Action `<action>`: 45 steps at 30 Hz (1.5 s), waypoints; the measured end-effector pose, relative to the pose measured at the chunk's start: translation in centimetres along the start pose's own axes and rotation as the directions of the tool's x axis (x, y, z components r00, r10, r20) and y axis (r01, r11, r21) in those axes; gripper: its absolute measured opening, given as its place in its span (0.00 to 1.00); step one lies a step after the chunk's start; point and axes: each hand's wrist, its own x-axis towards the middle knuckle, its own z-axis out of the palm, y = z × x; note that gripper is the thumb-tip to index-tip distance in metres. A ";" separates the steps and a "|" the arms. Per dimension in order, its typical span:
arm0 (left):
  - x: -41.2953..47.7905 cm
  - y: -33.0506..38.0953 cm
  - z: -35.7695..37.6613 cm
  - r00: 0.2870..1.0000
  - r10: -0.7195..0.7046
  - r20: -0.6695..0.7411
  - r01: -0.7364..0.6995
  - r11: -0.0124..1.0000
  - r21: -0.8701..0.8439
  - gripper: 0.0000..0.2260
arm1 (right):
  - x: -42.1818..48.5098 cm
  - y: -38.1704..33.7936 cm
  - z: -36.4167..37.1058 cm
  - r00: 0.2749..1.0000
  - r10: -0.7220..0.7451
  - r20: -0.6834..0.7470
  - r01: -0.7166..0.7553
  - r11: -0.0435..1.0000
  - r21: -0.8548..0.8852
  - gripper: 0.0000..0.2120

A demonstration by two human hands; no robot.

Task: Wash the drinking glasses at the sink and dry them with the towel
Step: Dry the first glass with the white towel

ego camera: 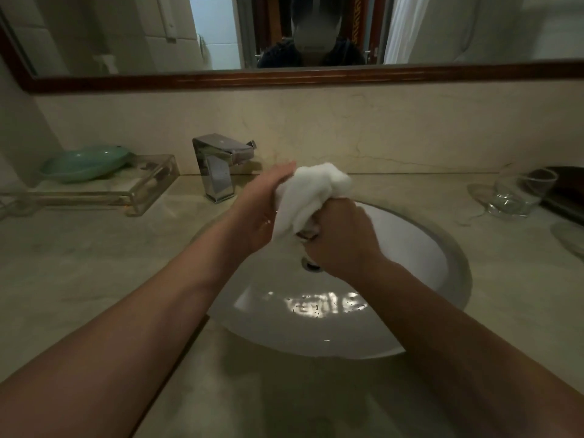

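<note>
Right hand [343,240] fingers curl round the towel [316,191], left hand [265,210] fingers straight against it, glass [306,234] apparently inside

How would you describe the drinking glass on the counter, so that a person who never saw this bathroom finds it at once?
Find the white sink basin set in the stone counter, then look right, near the picture's edge. The drinking glass stands upright there beside a dark tray. It is clear with a thick base, unlike the white towel that the right hand grips.

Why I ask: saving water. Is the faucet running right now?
No, no water stream falls from the faucet spout into the sink.
</note>
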 end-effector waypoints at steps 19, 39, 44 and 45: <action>-0.3 -1.0 -0.4 0.807 0.583 0.096 -0.578 0.745 0.332 0.12 | -0.1 -2.3 -2.9 0.755 0.189 0.628 -0.565 -0.298 0.769 0.01; 0.9 -2.1 -0.9 0.926 0.033 -0.375 -0.081 0.990 -0.114 0.08 | 1.7 1.9 -1.8 0.715 0.662 0.226 -0.438 0.172 0.882 0.20; 0.9 -2.1 -0.4 0.949 -0.034 -0.314 -0.033 0.978 -0.206 0.08 | 2.2 2.9 -2.2 0.720 0.613 0.326 -0.543 0.204 0.815 0.35; 0.8 -2.2 -0.1 0.949 -0.038 -0.313 -0.030 0.977 -0.210 0.07 | 2.2 2.8 -2.2 0.764 0.587 0.268 -0.542 0.359 0.760 0.27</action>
